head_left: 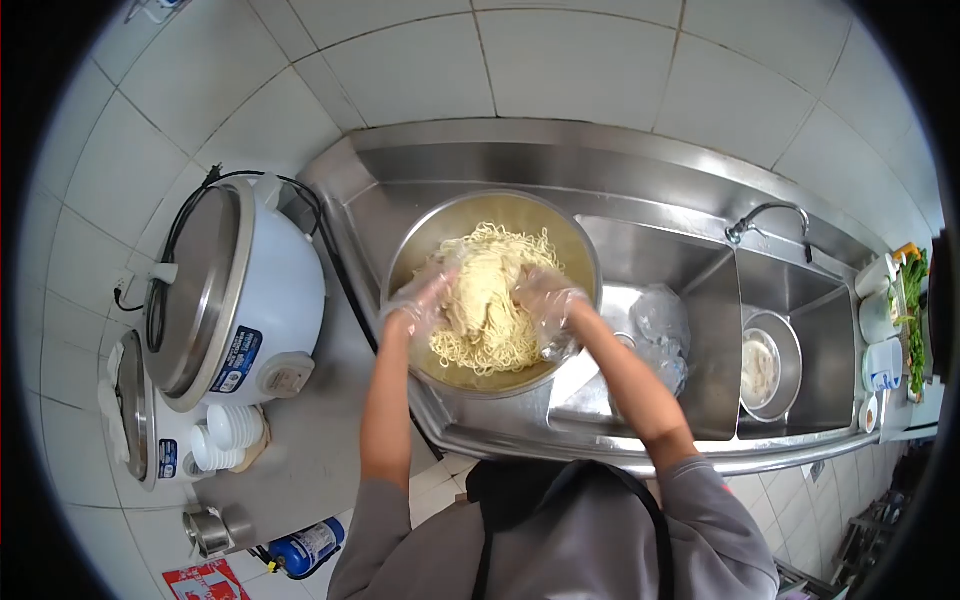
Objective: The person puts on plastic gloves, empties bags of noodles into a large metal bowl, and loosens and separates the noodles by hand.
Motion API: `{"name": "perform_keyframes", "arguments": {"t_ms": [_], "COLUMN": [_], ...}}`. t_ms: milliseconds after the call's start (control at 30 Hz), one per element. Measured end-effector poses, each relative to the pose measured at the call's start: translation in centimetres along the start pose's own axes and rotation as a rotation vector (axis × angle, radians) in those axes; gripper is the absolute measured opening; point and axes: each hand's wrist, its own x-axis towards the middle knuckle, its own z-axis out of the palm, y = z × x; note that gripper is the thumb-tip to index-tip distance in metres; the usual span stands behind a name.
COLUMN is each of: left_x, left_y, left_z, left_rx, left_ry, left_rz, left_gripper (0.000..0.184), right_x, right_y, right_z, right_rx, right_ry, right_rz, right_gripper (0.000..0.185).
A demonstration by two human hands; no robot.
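Note:
A large metal bowl (573, 235) holds a heap of pale yellow noodles (487, 290) and stands on the left end of the steel sink counter. My left hand (428, 297), in a clear plastic glove, presses into the left side of the heap. From the right, my right hand (547, 300) grips the noodles too, also gloved in clear plastic. Between both hands a bunch of noodles is gathered up above the rest. Motion blurs the fingers somewhat, and noodles hide some fingertips.
A double sink (700, 405) lies to the right, with clear plastic bags (662, 325) in the nearer basin and a metal bowl (790, 375) in the farther one. The faucet (770, 215) rises behind. Rice cookers (285, 290) and white cups (230, 428) stand left.

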Motion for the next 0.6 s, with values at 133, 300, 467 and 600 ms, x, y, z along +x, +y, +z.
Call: {"name": "perform_keyframes", "arguments": {"t_ms": [133, 300, 467, 600], "left_x": [-0.8, -3.7, -5.1, -2.3], "left_y": [-1.1, 2.9, 3.8, 2.0], "left_z": [1.6, 2.9, -0.5, -3.4], "left_rx": [-0.098, -0.405, -0.526, -0.376], "left_ry": [-0.036, 0.184, 0.086, 0.184], "left_rz": [0.228, 0.308, 0.619, 0.839], "left_gripper": [0.088, 0.074, 0.053, 0.044], "right_x": [-1.9, -3.8, -4.4, -3.8], "right_y": [-3.7, -6.7, -10.7, -11.1], "right_z": [1.5, -0.3, -5.2, -4.9], "right_rx": [0.131, 0.303, 0.223, 0.168], "right_ry": [-0.087, 0.163, 0.272, 0.203], "right_rz": [0.089, -0.152, -0.298, -0.283], "right_gripper": [0.072, 0.056, 0.030, 0.029]}}
